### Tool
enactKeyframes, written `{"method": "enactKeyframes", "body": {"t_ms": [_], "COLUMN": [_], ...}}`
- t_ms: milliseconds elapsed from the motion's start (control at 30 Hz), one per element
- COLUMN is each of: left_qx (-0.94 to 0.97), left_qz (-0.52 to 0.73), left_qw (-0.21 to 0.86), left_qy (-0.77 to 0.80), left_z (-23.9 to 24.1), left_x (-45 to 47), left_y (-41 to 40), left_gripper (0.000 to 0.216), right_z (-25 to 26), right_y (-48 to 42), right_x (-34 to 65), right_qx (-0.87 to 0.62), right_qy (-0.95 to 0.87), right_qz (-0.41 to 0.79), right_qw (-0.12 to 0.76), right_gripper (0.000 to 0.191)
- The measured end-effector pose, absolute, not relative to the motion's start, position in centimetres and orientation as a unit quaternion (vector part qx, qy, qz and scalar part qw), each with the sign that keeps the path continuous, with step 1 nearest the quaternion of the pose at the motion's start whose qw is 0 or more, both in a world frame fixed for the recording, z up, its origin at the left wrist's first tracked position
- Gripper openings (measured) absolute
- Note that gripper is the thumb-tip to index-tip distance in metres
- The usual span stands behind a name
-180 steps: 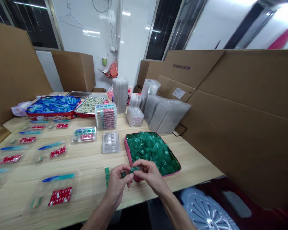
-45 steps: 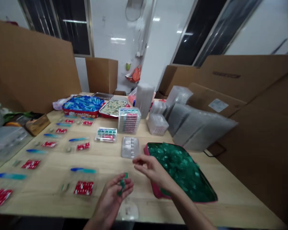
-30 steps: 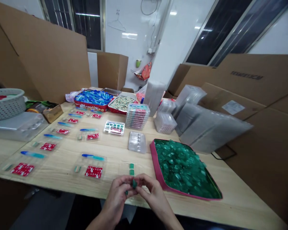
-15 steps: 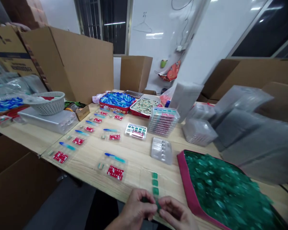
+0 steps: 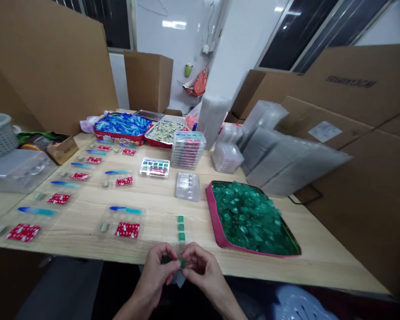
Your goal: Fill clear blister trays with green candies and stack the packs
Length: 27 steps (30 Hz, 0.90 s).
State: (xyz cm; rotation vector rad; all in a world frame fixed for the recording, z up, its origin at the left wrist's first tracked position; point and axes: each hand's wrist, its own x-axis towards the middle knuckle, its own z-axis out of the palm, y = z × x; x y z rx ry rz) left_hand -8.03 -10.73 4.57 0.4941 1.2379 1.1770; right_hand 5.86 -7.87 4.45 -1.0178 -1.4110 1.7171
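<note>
Near the table's front edge, my left hand (image 5: 160,266) and my right hand (image 5: 202,266) meet with fingertips pinched on a small green square piece (image 5: 182,263). Something dark green also shows within the curled fingers of my left hand. Just beyond my hands lies a clear plastic tray (image 5: 188,226), hard to see against the wood, with a column of green squares (image 5: 181,227) in it. To the right stands a pink-sided tin (image 5: 214,218) heaped with shiny green pieces (image 5: 246,215).
Clear trays with red packets (image 5: 127,230) and blue pens (image 5: 126,210) lie in rows on the left. Farther back are a filled tray (image 5: 154,168), a compartment tray (image 5: 188,186), a tray stack (image 5: 188,150), a tin of blue pens (image 5: 123,124) and cardboard boxes (image 5: 148,82).
My view has swung right, so the table's things sit farther left in the picture. My hands stay together around the green square piece at the table edge.
</note>
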Motion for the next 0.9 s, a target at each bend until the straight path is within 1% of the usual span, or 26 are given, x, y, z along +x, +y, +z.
{"method": "enactKeyframes", "body": {"t_ms": [133,333,433,567,800,900], "left_qx": [0.201,0.137,0.124,0.102,0.055,0.044], "left_qz": [0.522,0.563,0.564,0.569,0.576,0.577], "left_qw": [0.632,0.638,0.648,0.656,0.679,0.693], "left_qy": [0.537,0.506,0.497,0.485,0.453,0.429], "left_z": [4.3,4.1,4.0,3.9,3.3,3.3], "left_x": [-8.1,-9.3,-9.4,-9.3,-9.7,-9.6], "left_y": [-10.5,-10.0,-9.8,-9.7,-9.6,-9.5], "left_gripper": [0.024,0.032,0.033,0.035,0.038,0.039], "right_z": [4.7,3.2,1.9,1.2,2.5,4.0], "right_y": [-7.3,-5.6,-5.5,-5.3,-4.9,-5.3], "right_x": [6.5,7.8,7.6,6.9,7.0,6.5], "right_qx": [-0.425,-0.461,-0.435,-0.387,-0.370,-0.379], "right_qy": [-0.636,-0.688,-0.718,-0.784,-0.824,-0.819], "right_qz": [0.557,0.444,0.429,0.370,0.343,0.325], "right_qw": [0.323,0.341,0.335,0.314,0.259,0.282], "right_gripper": [0.004,0.011,0.014,0.018,0.020,0.019]}}
